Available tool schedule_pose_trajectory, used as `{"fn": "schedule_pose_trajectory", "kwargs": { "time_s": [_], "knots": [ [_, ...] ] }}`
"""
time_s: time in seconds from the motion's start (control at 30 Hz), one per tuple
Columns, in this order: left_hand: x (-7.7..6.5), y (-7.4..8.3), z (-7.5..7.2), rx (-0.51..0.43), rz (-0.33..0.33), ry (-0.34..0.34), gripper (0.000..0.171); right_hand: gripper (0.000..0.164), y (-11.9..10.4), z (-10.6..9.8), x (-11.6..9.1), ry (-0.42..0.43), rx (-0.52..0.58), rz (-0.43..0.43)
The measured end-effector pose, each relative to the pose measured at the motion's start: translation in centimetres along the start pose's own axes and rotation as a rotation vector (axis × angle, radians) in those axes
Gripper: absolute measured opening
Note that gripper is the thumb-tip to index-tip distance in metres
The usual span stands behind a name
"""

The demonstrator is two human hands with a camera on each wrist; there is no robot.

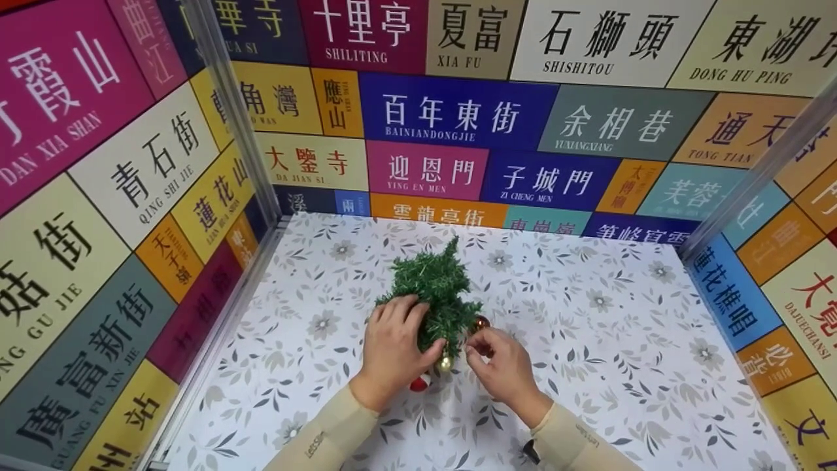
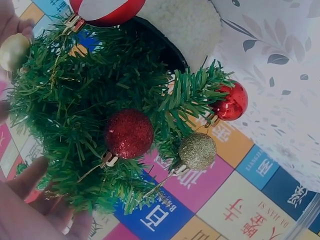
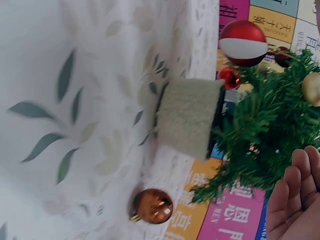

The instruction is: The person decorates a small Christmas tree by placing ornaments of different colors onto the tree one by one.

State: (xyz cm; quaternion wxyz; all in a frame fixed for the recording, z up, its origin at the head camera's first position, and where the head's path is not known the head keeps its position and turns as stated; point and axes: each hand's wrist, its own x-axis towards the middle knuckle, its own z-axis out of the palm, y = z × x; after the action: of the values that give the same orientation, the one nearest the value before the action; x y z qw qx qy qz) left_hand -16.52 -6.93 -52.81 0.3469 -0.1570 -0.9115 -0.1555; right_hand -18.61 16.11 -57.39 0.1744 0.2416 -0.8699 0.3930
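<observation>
A small green Christmas tree (image 1: 431, 281) with a pale cloth-covered base (image 3: 187, 117) stands tilted on the table. My left hand (image 1: 395, 343) holds its near left side, fingers over the branches, the thumb beside a pale gold bauble (image 1: 446, 363). At the right edge, my right hand (image 1: 502, 363) has curled fingers, thumb and forefinger pinching at the branch tips; what lies between them is partly hidden. A copper bauble (image 3: 152, 206) is just beyond the right hand. Other baubles on the tree are red-and-white (image 3: 243, 43), glittery dark red (image 2: 129, 134), glittery gold (image 2: 197, 151) and shiny red (image 2: 232, 101).
A white tablecloth (image 1: 601, 366) with grey leaves and flowers covers the table. Walls of coloured panels with place names (image 1: 458, 118) enclose the back and both sides. Clear corner strips (image 1: 245, 118) run up where the walls meet.
</observation>
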Motion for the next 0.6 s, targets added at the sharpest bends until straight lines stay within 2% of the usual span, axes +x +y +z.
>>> {"fn": "schedule_pose_trajectory", "kwargs": {
  "time_s": [0.07, 0.3, 0.43, 0.6],
  "knots": [
    [0.0, 0.0, 0.0, 0.013, -0.011, -0.009, 0.06, 0.002, 0.6, -0.3, -0.3, -0.008, -0.017, 0.009],
    [0.1, 0.2, 0.0, 0.047, -0.035, -0.043, 0.065, 0.005, 3.1, -1.4, -1.5, -0.031, -0.08, 0.056],
    [0.1, 0.2, 0.1, 0.049, -0.045, -0.065, 0.064, 0.015, 5.0, -1.9, -2.2, -0.04, -0.137, 0.11],
    [0.1, 0.2, 0.1, 0.045, -0.041, -0.062, 0.062, 0.012, 6.8, -2.4, -2.7, -0.072, -0.169, 0.194]
  ]
}}
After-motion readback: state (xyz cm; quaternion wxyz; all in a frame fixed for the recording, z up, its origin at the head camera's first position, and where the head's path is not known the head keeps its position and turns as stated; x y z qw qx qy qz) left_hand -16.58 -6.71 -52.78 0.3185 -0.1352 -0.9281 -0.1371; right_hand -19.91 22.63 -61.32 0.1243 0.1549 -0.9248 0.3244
